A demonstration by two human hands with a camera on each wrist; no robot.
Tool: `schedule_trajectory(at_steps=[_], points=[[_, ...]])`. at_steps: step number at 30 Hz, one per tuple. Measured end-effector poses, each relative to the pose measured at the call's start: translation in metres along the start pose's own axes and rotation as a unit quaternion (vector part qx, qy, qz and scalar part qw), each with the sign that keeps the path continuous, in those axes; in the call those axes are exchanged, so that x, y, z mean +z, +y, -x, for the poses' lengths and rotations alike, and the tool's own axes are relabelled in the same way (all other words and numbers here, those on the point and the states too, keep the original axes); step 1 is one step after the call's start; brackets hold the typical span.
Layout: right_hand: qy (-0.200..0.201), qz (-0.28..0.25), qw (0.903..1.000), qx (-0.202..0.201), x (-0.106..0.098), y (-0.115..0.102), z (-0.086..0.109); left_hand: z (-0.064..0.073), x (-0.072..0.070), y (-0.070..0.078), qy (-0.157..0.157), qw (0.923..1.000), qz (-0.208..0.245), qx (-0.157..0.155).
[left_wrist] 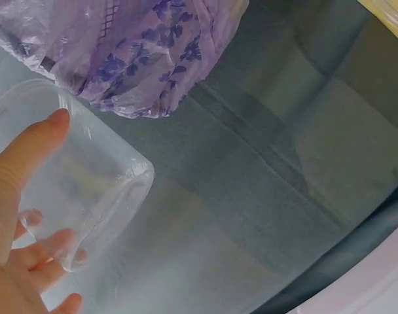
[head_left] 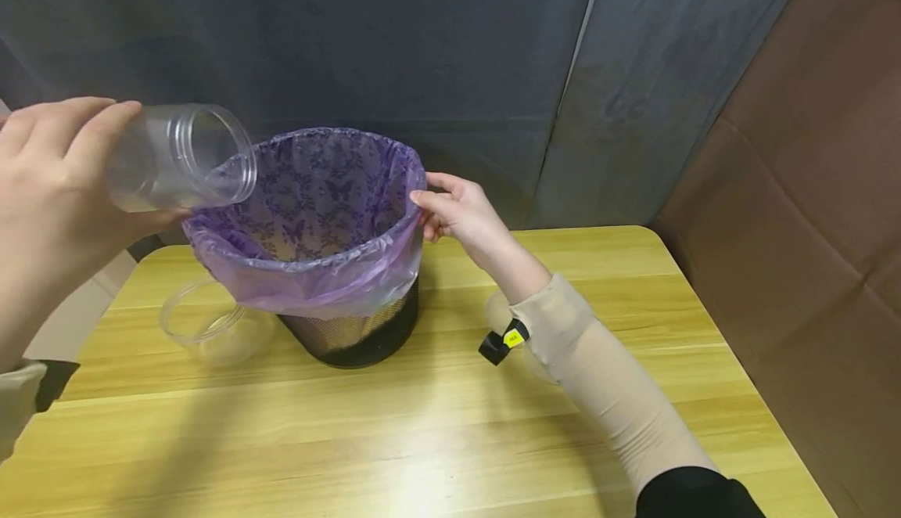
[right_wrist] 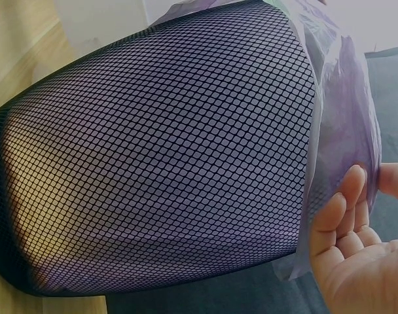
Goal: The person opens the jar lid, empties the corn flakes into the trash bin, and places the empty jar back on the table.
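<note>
My left hand grips a clear plastic jar round its body. The jar is tipped on its side at the left of the bin, with its open mouth over the bag's left rim; the left wrist view shows its see-through wall and base. A black mesh trash can stands upright on the table, lined with a purple, butterfly-patterned trash bag folded over its rim. My right hand pinches the bag at the right rim, thumb on the inner side, fingers against the outside.
On the wooden table, a clear round container lies to the left of the can. Another clear round piece is partly hidden behind my right wrist. Grey cloth hangs behind, and a brown panel stands at the right.
</note>
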State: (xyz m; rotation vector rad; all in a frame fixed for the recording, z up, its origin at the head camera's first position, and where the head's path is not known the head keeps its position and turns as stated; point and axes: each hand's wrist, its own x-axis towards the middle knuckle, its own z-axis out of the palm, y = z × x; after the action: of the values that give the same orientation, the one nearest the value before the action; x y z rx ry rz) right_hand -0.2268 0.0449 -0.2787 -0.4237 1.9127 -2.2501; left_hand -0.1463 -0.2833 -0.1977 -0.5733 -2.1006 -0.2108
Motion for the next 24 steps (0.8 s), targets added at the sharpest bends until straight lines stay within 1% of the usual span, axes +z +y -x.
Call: schedule_trajectory(at_steps=[4, 5, 8, 12, 14, 17, 21, 22, 24], points=[[0.000, -0.001, 1.0000, 0.000, -0.001, 0.000, 0.001, 0.004, 0.000, -0.005, 0.003, 0.9987, 0.030, -0.040], [0.000, 0.000, 1.0000, 0.001, -0.001, 0.000, 0.001, 0.005, 0.000, -0.008, -0.004, 0.9983, 0.033, -0.049], [0.001, 0.000, 1.0000, 0.000, 0.000, 0.001, 0.001, 0.010, -0.002, -0.013, -0.022, 0.9947, 0.049, -0.088], [0.001, 0.000, 1.0000, 0.000, 0.000, 0.001, 0.001, 0.014, -0.005, -0.018, -0.037, 0.9891, 0.070, -0.124], [0.001, -0.001, 1.0000, 0.001, 0.000, 0.001, 0.001, 0.016, -0.006, -0.019, -0.040, 0.9865, 0.080, -0.137], [0.000, -0.002, 1.0000, 0.001, 0.001, 0.000, 0.000, 0.020, -0.006, -0.022, -0.041, 0.9761, 0.102, -0.188], [-0.001, -0.003, 1.0000, 0.003, 0.002, 0.001, -0.001, 0.027, -0.003, -0.027, -0.029, 0.9571, 0.141, -0.252], [-0.002, -0.002, 1.0000, 0.003, 0.002, 0.001, 0.000, 0.028, -0.002, -0.028, -0.024, 0.9546, 0.149, -0.257], [0.000, -0.002, 1.0000, 0.003, 0.002, 0.001, 0.000, 0.031, -0.002, -0.030, -0.014, 0.9522, 0.161, -0.259]])
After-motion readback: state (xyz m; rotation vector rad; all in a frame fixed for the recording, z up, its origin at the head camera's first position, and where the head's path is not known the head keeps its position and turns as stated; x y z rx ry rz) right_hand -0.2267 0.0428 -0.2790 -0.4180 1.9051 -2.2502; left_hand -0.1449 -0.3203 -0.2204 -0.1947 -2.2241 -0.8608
